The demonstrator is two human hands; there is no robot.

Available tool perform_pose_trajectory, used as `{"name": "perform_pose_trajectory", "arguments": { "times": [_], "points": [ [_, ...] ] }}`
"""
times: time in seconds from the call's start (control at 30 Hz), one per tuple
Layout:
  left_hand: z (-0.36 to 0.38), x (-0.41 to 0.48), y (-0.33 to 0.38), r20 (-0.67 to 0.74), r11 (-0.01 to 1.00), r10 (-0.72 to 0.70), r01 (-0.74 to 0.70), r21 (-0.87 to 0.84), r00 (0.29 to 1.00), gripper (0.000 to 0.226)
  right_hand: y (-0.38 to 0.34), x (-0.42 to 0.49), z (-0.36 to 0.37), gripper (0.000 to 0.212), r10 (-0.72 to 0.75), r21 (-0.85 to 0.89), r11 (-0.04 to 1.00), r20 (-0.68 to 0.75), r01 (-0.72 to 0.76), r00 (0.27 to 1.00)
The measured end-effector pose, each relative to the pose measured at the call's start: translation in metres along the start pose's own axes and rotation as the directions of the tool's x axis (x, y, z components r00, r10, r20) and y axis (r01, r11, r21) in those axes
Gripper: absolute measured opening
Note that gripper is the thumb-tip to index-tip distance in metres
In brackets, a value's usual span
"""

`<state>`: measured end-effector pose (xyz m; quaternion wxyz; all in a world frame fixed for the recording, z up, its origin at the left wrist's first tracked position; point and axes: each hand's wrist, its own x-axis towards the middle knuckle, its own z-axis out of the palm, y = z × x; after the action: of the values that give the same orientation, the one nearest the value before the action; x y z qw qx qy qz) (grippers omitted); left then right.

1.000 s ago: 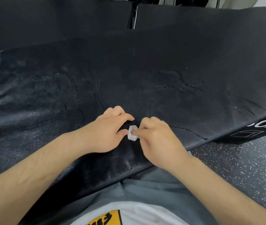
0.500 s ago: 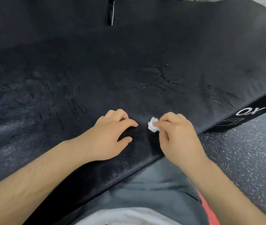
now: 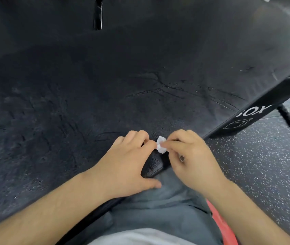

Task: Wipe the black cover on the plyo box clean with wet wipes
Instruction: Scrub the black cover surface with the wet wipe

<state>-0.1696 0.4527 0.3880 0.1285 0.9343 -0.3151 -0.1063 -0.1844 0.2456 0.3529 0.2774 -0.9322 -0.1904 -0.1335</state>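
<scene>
Item: black cover [image 3: 105, 85], textured and creased, spread across the top of a plyo box [image 3: 271, 96]; it fills most of the head view, and faint cracked lines cross its middle. The box's near side panel carries white lettering reading "BOX" and a white cube outline. Item: wet wipe [image 3: 161, 147], white, crumpled to a small wad, located at the cover's near edge between the two hands. Right hand [image 3: 192, 156]: thumb and forefinger pinch the wipe and the other fingers are curled under; whether the wad touches the cover cannot be told. Left hand [image 3: 128, 165]: rests on the cover just beside the wipe, fingers loosely bent and grasping nothing, forefinger tip at the wipe's left side, thumb spread apart over the cover's edge. Item: grey trousers [image 3: 158, 209], below the hands, against the box edge. Item: white shirt [image 3: 137, 237], at the bottom. Item: speckled dark floor [image 3: 264, 165], right of the box. Item: red strip [image 3: 220, 225], beside the trousers, kind not discernible.
</scene>
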Motion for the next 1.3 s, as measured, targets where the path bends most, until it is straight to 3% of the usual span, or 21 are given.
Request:
{"name": "perform_pose_trajectory", "arguments": {
  "times": [0.13,0.33,0.5,0.6,0.67,0.77,0.9,1.1,1.17,1.3],
  "points": [
    [0.004,-0.006,0.007,0.024,0.977,0.012,-0.017,0.214,1.000,0.074,0.022,0.006,-0.007,0.031,0.151,0.050,0.988,-0.069,-0.147,0.986],
    [-0.001,-0.007,0.011,0.022,0.933,0.093,-0.095,0.346,0.995,0.038,0.009,0.013,-0.009,0.032,0.048,-0.006,0.999,-0.052,-0.049,0.997],
    [-0.019,-0.010,0.008,-0.008,0.932,0.102,-0.093,0.351,0.995,0.031,-0.015,0.023,-0.019,0.032,0.004,0.014,1.000,-0.023,-0.004,1.000],
    [-0.041,-0.018,-0.002,-0.016,0.920,0.167,-0.149,0.362,0.986,0.022,-0.028,0.031,-0.028,0.032,-0.037,0.074,0.997,0.055,0.033,0.998],
    [-0.050,-0.033,-0.022,0.009,0.918,0.158,-0.150,0.368,0.987,0.030,-0.034,0.034,-0.034,0.033,-0.067,0.165,0.985,0.145,0.042,0.987],
    [-0.060,-0.070,-0.049,0.044,0.938,0.147,-0.154,0.310,0.988,0.054,-0.044,0.034,-0.035,0.034,-0.156,0.263,0.962,0.299,0.076,0.942],
    [-0.054,-0.122,-0.058,0.080,0.973,0.066,-0.082,0.216,0.995,0.061,-0.065,0.029,-0.019,0.027,-0.314,0.348,0.920,0.388,0.178,0.867],
    [-0.027,-0.144,-0.053,0.118,0.993,0.001,-0.015,0.118,0.993,0.024,-0.109,0.039,0.028,0.033,-0.490,0.347,0.870,0.518,0.351,0.701],
    [-0.020,-0.149,-0.054,0.104,0.995,-0.033,0.023,0.093,0.994,0.029,-0.093,0.041,0.024,0.034,-0.482,0.329,0.876,0.593,0.351,0.645],
    [-0.011,-0.151,-0.056,0.015,0.995,-0.095,0.096,-0.041,0.995,0.045,-0.074,0.042,0.019,0.033,-0.431,0.318,0.902,0.621,0.292,0.655]
  ]
}}
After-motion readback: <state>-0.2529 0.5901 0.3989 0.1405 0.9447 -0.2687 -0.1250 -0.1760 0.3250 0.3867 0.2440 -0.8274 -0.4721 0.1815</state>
